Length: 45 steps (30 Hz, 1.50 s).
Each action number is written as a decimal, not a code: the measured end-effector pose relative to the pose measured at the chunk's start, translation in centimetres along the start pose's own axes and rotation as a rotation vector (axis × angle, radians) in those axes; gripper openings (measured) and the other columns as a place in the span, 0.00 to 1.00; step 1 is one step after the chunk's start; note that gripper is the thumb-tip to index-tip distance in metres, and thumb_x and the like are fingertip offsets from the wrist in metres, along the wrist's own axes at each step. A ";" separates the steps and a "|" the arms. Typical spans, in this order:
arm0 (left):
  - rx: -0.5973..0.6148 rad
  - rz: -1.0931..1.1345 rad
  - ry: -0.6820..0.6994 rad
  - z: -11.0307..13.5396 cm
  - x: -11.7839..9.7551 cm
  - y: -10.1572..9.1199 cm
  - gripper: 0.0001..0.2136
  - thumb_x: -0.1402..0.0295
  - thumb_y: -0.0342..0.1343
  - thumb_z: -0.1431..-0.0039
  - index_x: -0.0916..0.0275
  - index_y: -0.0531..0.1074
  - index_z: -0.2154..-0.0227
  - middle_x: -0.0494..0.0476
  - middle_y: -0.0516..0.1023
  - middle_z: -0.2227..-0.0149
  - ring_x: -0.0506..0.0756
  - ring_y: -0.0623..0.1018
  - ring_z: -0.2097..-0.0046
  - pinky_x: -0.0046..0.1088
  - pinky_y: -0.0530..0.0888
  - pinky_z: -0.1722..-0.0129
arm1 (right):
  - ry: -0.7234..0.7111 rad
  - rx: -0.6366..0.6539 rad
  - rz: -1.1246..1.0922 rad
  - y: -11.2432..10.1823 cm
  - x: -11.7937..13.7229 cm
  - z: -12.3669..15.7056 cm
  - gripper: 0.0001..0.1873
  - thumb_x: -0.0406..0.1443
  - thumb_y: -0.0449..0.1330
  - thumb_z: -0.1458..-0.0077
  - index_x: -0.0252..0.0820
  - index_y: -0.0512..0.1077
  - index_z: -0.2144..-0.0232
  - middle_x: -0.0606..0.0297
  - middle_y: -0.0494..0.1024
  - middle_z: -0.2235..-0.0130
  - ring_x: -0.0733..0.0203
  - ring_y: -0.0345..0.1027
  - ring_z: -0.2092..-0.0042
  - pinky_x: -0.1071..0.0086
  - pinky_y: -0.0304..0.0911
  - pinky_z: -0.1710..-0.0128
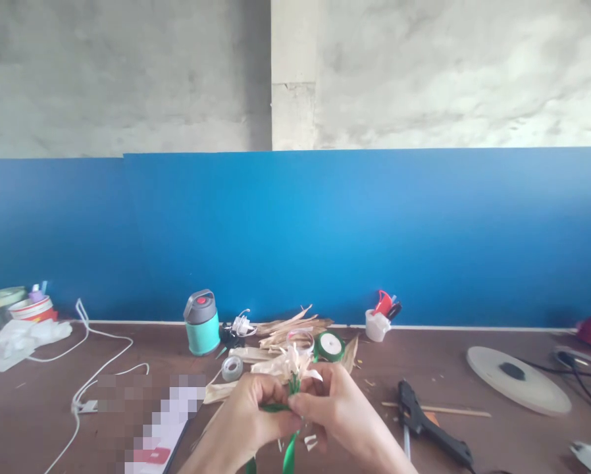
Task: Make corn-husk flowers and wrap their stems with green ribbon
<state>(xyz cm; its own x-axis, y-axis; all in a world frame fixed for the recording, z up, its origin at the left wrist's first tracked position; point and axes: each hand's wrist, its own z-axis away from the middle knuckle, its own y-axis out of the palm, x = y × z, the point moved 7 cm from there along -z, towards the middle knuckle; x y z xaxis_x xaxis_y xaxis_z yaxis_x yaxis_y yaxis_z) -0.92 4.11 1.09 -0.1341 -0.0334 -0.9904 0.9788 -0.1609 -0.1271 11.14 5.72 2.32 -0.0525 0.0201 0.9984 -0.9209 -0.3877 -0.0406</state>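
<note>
A small husk flower (291,366), made of pale curled strips, is held low in the middle of the view, just above the near edge of the brown table (473,447). A green ribbon (276,408) wraps its stem, and the loose end hangs down between the wrists. The left hand (249,413) has its fingers curled tight around the stem of the flower. The right hand (335,409) pinches the ribbon between thumb and forefinger right beside the left fingertips, so the two hands touch. Just behind them lie a spool of green ribbon (330,345), a roll of clear tape (231,368) and a heap of dried husks (288,327). A teal flask (201,324) stands further left, near the blue wall. To the right, a black glue gun (426,422) lies on the table with a thin wooden stick (443,411) beside it, and a white cup (376,326) holding red-handled scissors stands at the wall. A white cable (94,370) loops across the left side.
</note>
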 end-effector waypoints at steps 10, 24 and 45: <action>-0.336 -0.057 0.154 0.2 -1.1 0.7 0.08 0.71 0.60 0.57 0.61 0.67 0.86 0.45 0.65 0.87 0.50 0.67 0.80 0.23 0.61 0.78 | -0.059 -0.182 0.143 -0.4 0.7 -0.1 0.02 0.32 0.57 0.58 0.38 0.68 0.77 0.74 0.65 0.84 0.70 0.58 0.85 0.77 0.51 0.87; -0.195 0.436 0.007 -1.3 0.9 -0.3 0.22 0.59 0.73 0.71 0.62 0.64 0.85 0.43 0.68 0.86 0.45 0.61 0.82 0.22 0.55 0.80 | -0.138 -0.017 -0.164 -1.4 0.7 -1.0 0.19 0.45 0.68 0.56 0.37 0.71 0.68 0.70 0.69 0.76 0.69 0.57 0.75 0.76 0.51 0.76; 0.241 0.593 0.017 0.5 0.4 -0.9 0.15 0.63 0.75 0.70 0.62 0.76 0.82 0.50 0.76 0.83 0.51 0.75 0.80 0.25 0.68 0.79 | 0.337 0.611 -0.888 7.4 -2.4 1.1 0.09 0.31 0.68 0.66 0.34 0.73 0.78 0.67 0.69 0.76 0.74 0.58 0.78 0.82 0.47 0.83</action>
<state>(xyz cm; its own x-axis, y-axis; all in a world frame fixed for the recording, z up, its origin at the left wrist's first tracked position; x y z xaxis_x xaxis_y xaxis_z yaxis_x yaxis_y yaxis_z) -1.91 3.71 0.86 0.4241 -0.1693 -0.8897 0.8233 -0.3372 0.4566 4.84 1.79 -0.32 0.3401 0.7249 0.5991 -0.3450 -0.4964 0.7966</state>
